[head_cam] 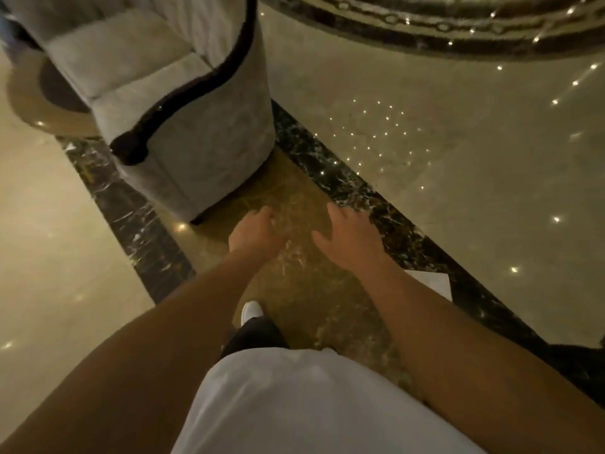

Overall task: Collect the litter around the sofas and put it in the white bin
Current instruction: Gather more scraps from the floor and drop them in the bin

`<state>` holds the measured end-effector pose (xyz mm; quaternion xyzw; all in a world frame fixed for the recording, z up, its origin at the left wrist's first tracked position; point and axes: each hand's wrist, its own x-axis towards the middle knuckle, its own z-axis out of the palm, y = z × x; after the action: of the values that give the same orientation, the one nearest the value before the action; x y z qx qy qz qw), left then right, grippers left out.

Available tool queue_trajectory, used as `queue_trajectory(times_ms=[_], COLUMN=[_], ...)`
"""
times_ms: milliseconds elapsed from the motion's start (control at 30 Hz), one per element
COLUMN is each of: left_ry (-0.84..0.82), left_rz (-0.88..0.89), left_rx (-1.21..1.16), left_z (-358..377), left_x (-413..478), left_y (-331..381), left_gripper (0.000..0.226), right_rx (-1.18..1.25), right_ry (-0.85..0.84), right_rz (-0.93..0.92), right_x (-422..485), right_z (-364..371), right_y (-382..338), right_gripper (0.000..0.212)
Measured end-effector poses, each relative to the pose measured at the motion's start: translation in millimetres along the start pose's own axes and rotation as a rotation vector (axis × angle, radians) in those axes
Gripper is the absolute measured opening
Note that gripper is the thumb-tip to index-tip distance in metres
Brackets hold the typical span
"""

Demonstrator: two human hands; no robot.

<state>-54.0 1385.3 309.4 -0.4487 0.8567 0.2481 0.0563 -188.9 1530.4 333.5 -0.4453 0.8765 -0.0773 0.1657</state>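
A grey sofa (183, 103) with dark wooden trim on its arm stands at the upper left, seen from its end. Both my arms reach forward over the brown marble floor in front of it. My left hand (253, 232) hangs with its fingers curled loosely downward and nothing visible in it. My right hand (348, 240) is spread, fingers apart, and holds nothing. A flat white piece of paper (432, 283) lies on the floor just right of my right forearm, partly hidden by it. No white bin is in view.
A dark veined marble border strip (353, 188) runs diagonally across the polished floor. A round low table (42, 106) sits left of the sofa. My white shoe (251, 311) steps forward below my hands. Glossy floor with light reflections spreads to the right.
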Motion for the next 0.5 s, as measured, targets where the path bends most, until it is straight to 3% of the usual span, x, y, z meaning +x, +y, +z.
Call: queue_trajectory(times_ms=[67,167,500], left_ry=[0.07,0.151,0.199], left_rz=[0.022,0.005,-0.175], left_rx=[0.147,0.25,0.318], left_z=[-21,-55,-174], left_x=[-12,-22,-73], left_y=[-43,-108,-374], left_gripper=[0.069,0.079,0.062], right_rx=[-0.214,-0.331,-0.396], right_ry=[0.007,0.026,-0.119], right_rz=[-0.155,-0.309,-0.524], right_x=[7,25,62], right_z=[1,9,76], right_y=[-45,-119,-405], right_gripper=[0.081,0.083,0.066])
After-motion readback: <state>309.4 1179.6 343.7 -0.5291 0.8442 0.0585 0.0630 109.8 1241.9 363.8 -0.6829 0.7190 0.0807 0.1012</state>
